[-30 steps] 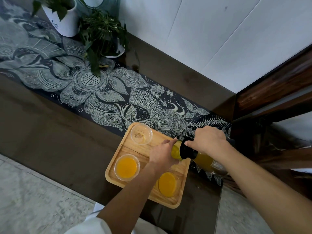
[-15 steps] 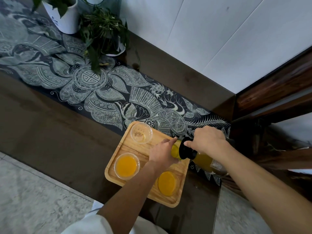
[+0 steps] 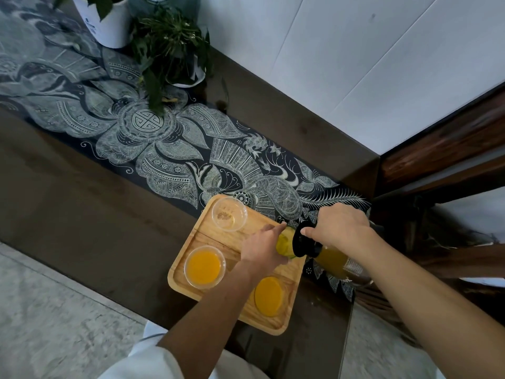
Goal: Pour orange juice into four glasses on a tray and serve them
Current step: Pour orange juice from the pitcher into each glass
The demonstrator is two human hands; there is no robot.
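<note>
A wooden tray lies at the near right end of a dark table. At its far corner stands an empty clear glass. Two glasses full of orange juice sit on the near side, one on the left and one on the right, partly behind my left forearm. My left hand grips a fourth glass at the tray's right side; juice shows in it. My right hand holds the juice bottle tilted, its black neck at that glass's rim.
A dark patterned runner crosses the table behind the tray. A white plant pot and a leafy plant stand at the back left. A white wall and dark wooden furniture close the right side. Pale stone floor lies below.
Both hands, the bottle and the glasses keep the same places; only the camera view has drifted slightly.
</note>
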